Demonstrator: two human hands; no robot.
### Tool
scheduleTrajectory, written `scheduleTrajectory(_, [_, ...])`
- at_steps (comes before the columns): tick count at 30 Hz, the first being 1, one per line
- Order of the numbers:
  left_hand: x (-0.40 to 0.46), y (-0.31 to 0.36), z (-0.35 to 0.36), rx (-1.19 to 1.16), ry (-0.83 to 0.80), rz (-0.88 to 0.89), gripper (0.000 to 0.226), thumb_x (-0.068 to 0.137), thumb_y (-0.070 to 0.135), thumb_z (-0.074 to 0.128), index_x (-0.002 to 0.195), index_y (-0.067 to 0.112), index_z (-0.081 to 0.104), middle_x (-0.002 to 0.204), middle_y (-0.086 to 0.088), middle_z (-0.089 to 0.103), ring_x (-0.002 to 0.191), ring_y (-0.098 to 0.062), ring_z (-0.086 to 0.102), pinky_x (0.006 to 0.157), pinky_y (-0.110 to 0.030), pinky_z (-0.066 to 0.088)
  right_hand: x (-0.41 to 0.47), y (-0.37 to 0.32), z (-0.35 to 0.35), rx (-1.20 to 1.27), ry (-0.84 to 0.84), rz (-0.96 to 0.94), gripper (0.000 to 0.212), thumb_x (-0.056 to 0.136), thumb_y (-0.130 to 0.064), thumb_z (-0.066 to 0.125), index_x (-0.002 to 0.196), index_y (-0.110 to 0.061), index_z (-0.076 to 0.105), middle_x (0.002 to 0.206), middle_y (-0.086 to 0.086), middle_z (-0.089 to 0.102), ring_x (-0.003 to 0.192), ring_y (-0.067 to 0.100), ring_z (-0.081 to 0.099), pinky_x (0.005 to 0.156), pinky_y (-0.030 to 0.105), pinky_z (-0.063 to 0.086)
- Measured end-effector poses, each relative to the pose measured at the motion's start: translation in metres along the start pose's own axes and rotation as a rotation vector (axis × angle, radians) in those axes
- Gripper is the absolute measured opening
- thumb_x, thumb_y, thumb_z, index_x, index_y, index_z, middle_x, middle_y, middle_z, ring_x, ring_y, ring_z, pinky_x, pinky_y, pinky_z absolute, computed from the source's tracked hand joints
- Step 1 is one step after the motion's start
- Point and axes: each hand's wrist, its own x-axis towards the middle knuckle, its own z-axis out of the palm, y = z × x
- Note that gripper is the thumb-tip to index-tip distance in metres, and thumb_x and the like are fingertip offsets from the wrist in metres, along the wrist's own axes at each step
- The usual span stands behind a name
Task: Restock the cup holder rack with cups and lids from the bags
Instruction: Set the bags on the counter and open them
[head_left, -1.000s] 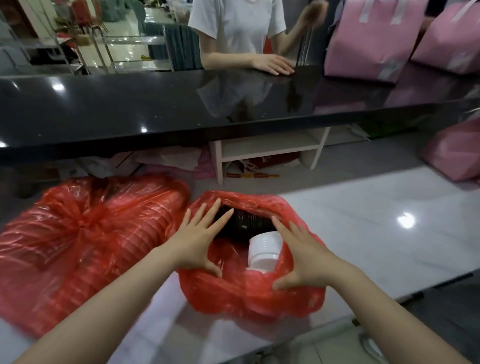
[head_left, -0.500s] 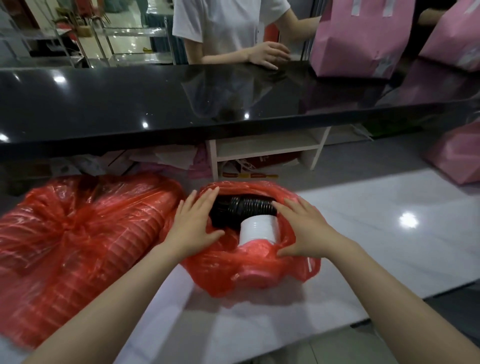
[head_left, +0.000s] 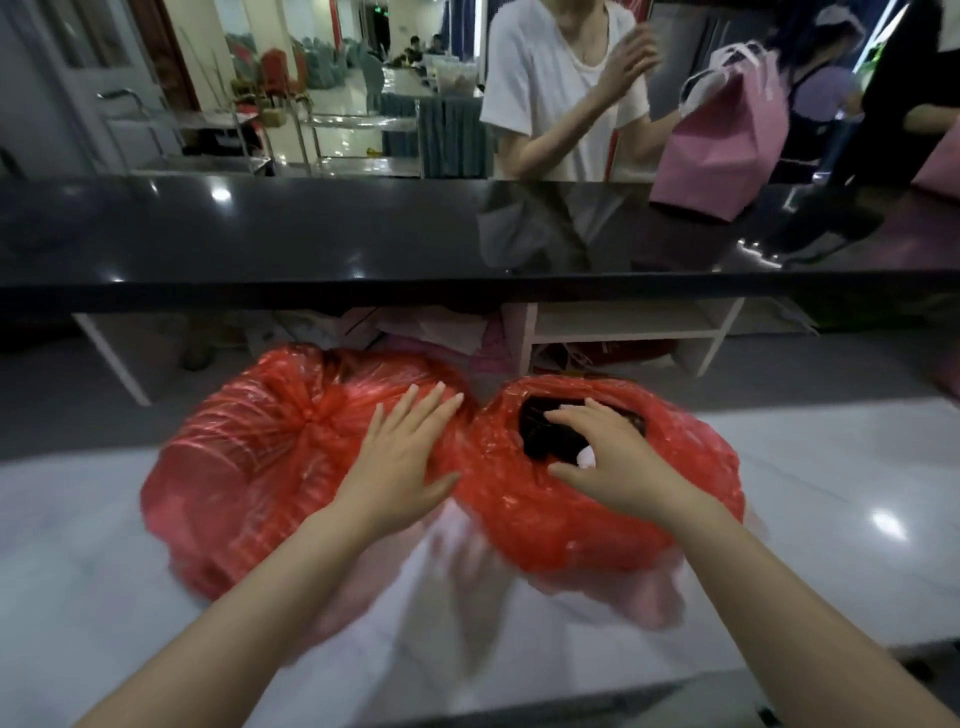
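Two red plastic bags lie on the white marble counter (head_left: 831, 493). The left bag (head_left: 244, 467) is tied and holds ribbed stacks seen through the plastic. The right bag (head_left: 613, 519) is open at the top and shows a stack of black lids (head_left: 540, 436) with a bit of a white cup (head_left: 587, 457). My left hand (head_left: 400, 462) lies flat with straight fingers between the two bags, over the edge of the right one. My right hand (head_left: 608, 462) reaches into the open bag, fingers bent over the lids and cup; their grip is hidden.
A black glossy counter (head_left: 311, 234) runs across above the bags. Behind it stands a person in a white shirt (head_left: 561, 93), next to a pink paper bag (head_left: 722, 135). White shelving (head_left: 623, 327) with papers sits under the black counter.
My view has lifted and shifted left. My left hand has slid off the open bag's mouth toward the tied bag. My right hand has moved over the cup and lids, covering most of the white cup.
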Motion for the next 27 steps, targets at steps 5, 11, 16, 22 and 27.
scheduleTrajectory(5, [-0.051,-0.035,-0.030,0.047,0.064,-0.074,0.079,0.085,0.038,0.063,0.150,0.030,0.019,0.159,0.006,0.012,0.147,-0.017,0.001,0.116,-0.041,-0.003,0.017,-0.050,0.033,0.012,0.022,-0.079,0.059,0.085,-0.036,0.068,0.138,-0.026,0.046,0.147,-0.003,0.043,0.145,0.022,0.020,0.116,0.041,0.021])
scheduleTrajectory(11, [-0.081,-0.068,-0.050,0.040,0.180,-0.222,0.067,0.089,0.027,0.061,0.149,0.019,0.030,0.158,-0.001,0.021,0.147,-0.017,0.009,0.117,-0.029,0.003,0.044,-0.090,0.058,-0.001,-0.015,-0.230,0.053,0.083,-0.030,0.070,0.134,-0.022,0.053,0.140,0.000,0.050,0.138,0.020,0.033,0.116,0.028,0.016])
scheduleTrajectory(16, [-0.078,-0.078,-0.048,0.307,0.184,-0.430,0.066,0.092,0.039,0.049,0.150,0.023,0.023,0.161,-0.004,0.009,0.148,-0.022,-0.003,0.113,-0.044,-0.011,0.081,-0.113,0.062,0.028,0.024,-0.308,0.036,0.085,-0.024,0.067,0.121,-0.021,0.064,0.125,-0.004,0.059,0.121,0.015,0.049,0.103,0.019,0.028])
scheduleTrajectory(22, [-0.077,-0.101,-0.048,0.459,0.003,-0.502,0.082,0.086,0.058,0.051,0.151,0.039,0.005,0.160,-0.001,-0.010,0.146,-0.020,-0.016,0.113,-0.055,-0.009,0.129,-0.147,0.082,0.078,0.066,-0.349,0.026,0.085,-0.017,0.066,0.110,-0.023,0.070,0.113,-0.003,0.062,0.109,0.018,0.053,0.094,0.021,0.033])
scheduleTrajectory(27, [-0.078,-0.102,-0.047,0.485,0.003,-0.500,0.079,0.084,0.055,0.054,0.148,0.045,0.010,0.160,-0.001,-0.007,0.145,-0.020,-0.014,0.112,-0.054,-0.011,0.155,-0.173,0.102,0.062,0.054,-0.403,0.033,0.082,-0.020,0.070,0.113,-0.027,0.067,0.113,-0.006,0.056,0.108,0.016,0.047,0.096,0.026,0.036])
